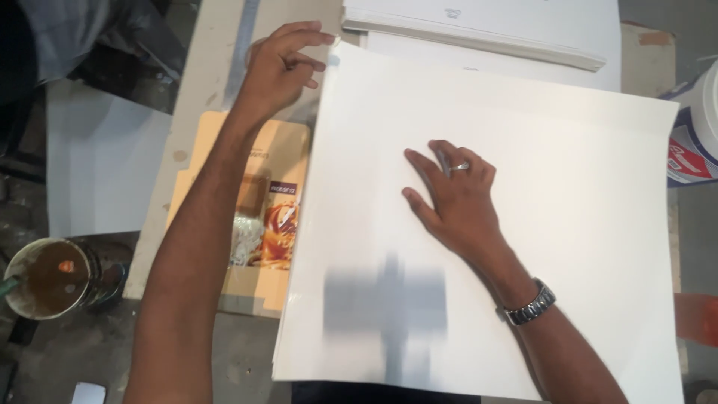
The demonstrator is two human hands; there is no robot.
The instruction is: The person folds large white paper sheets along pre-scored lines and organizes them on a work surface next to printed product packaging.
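The white sheet stack [523, 247] hides most of the flattened carton [254, 202]; a tub [699, 127] is cut off.

A pale worktable [213, 45] stands over a dark, stained floor [90, 352], with a dirty bucket [48, 278] below.
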